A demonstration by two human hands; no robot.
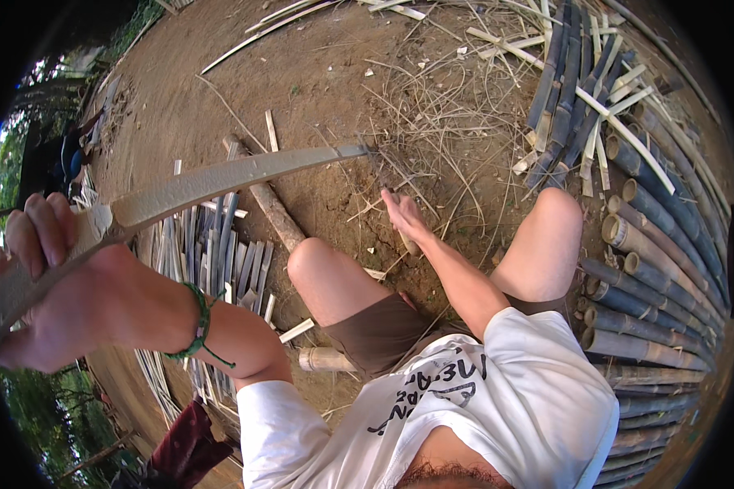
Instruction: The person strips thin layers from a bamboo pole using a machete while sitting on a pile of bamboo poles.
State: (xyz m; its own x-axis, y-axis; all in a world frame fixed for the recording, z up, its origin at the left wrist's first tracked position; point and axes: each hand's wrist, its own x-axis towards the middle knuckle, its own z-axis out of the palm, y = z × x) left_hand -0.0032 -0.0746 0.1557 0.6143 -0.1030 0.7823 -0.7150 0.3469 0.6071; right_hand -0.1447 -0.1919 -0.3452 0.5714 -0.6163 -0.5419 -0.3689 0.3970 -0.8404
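Observation:
My left hand, with a green cord bracelet on its wrist, is raised at the left with its fingers wrapped around a long split bamboo strip. The strip stretches across to the middle, its pale side showing, and a node bulges close to my fingers. At the centre, my right hand is closed around the wooden handle of a knife. A dark, narrow blade seems to run up from that hand toward the strip's far end; its outline blends with the soil, so I cannot tell whether they touch.
Stacked bamboo poles line the right side, with dark split pieces beyond them. Cut strips lie at the left beside a log. Thin shavings litter the dirt ahead. A dark red cloth is at lower left.

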